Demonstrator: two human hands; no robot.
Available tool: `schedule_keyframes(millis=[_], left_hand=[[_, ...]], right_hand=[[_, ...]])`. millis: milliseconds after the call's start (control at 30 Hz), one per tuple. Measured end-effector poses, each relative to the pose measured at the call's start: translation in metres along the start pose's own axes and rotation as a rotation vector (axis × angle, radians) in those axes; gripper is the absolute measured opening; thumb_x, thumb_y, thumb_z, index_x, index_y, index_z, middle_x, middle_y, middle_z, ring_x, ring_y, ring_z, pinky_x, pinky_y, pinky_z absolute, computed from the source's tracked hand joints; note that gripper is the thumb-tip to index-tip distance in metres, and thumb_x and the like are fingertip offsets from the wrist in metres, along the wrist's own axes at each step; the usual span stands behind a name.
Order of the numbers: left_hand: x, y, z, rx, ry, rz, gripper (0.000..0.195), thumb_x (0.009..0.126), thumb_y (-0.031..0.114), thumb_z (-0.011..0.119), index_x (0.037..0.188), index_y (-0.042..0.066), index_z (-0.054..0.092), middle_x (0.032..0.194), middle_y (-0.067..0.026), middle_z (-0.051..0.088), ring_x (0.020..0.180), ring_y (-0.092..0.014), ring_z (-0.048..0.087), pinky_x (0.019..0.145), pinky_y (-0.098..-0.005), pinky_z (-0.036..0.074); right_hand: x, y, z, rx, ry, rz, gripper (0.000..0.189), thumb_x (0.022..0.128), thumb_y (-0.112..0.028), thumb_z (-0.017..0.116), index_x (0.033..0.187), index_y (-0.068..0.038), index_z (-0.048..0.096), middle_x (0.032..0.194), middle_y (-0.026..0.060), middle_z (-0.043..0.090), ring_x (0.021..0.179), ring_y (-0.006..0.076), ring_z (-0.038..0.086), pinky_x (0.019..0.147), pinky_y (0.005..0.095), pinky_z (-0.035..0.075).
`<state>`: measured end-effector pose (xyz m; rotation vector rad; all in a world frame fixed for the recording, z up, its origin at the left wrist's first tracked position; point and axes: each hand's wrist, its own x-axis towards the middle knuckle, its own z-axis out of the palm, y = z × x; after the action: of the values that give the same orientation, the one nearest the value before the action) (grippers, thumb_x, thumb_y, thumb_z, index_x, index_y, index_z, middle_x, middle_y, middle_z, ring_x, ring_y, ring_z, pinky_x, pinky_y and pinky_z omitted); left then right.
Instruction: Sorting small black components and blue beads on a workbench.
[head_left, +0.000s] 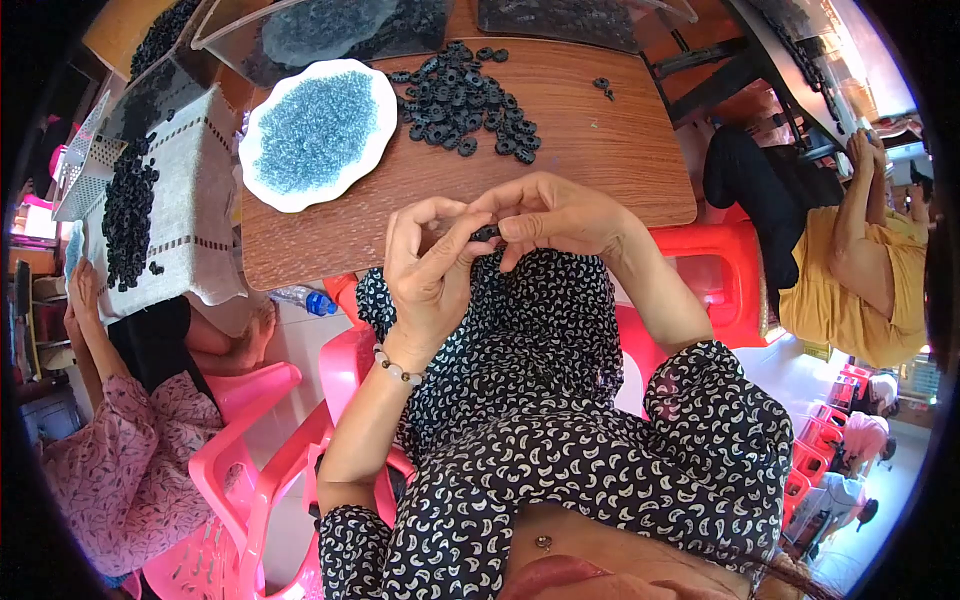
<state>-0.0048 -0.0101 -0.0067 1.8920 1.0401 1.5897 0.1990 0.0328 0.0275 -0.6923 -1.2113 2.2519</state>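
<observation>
Both of my hands meet just past the near edge of the brown wood-grain table. Between thumb and fingertips, my left hand grips a small black plastic part. The thumb and fingers of my right hand touch the part's other end; whether they grip it too is hard to tell. Beyond my hands lies a pile of similar black plastic parts. To its left, a white scalloped plate holds many small clear bluish pieces. A few black bits lie apart at the right.
Clear plastic bins stand along the table's far side. At left, a person in a pink patterned top sits by a cloth-covered table with more black parts. Another person in yellow sits at right. Pink chairs and a bottle are nearby.
</observation>
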Motion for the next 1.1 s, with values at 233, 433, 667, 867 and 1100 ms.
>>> schedule_keyframes(millis=[233,433,667,867,1100], left_hand=[[-0.002,0.0,-0.002,0.06,0.02,0.045,0.043,0.068,-0.003,0.083,0.108,0.013,0.079,0.108,-0.0051,0.061,0.098,-0.024,0.056,0.077,-0.0322,0.051],[-0.003,-0.001,-0.001,0.037,0.005,0.046,0.044,0.067,-0.004,0.08,0.108,0.011,0.078,0.104,-0.0061,0.061,0.096,-0.025,0.057,0.076,-0.0317,0.051],[-0.003,0.002,-0.001,0.055,-0.051,0.069,0.042,0.066,-0.005,0.08,0.106,0.008,0.077,0.102,-0.0072,0.062,0.096,-0.026,0.058,0.07,-0.032,0.052],[0.0,0.0,-0.003,0.09,-0.05,0.078,0.038,0.069,-0.002,0.082,0.106,0.007,0.078,0.101,-0.008,0.061,0.094,-0.024,0.059,0.071,-0.031,0.053],[0.001,0.0,-0.007,0.043,0.034,-0.063,0.038,0.07,0.013,0.089,0.106,0.008,0.08,0.103,-0.0055,0.06,0.092,-0.02,0.059,0.074,-0.0309,0.052]], right_hand=[[0.003,0.016,0.0,0.235,-0.133,-0.035,0.045,0.1,-0.024,0.065,0.136,0.003,0.059,0.127,0.0137,0.067,0.117,0.02,0.065,0.103,0.0403,0.054],[0.003,0.03,-0.001,0.317,-0.082,-0.042,0.052,0.097,-0.024,0.07,0.137,0.007,0.057,0.134,0.0177,0.063,0.122,0.0247,0.062,0.111,0.0443,0.046],[0.002,0.038,-0.004,0.376,-0.07,-0.037,0.045,0.097,-0.021,0.069,0.132,0.007,0.062,0.129,0.0155,0.066,0.119,0.0224,0.064,0.111,0.0427,0.046],[0.001,0.032,0.013,0.333,0.006,-0.065,0.037,0.099,-0.018,0.065,0.127,0.006,0.064,0.119,0.0126,0.07,0.113,0.0206,0.067,0.107,0.0389,0.051],[0.0,0.017,0.022,0.3,0.132,-0.06,0.052,0.104,-0.041,0.057,0.121,0.007,0.065,0.111,0.0158,0.07,0.106,0.0214,0.069,0.1,0.0353,0.056]])
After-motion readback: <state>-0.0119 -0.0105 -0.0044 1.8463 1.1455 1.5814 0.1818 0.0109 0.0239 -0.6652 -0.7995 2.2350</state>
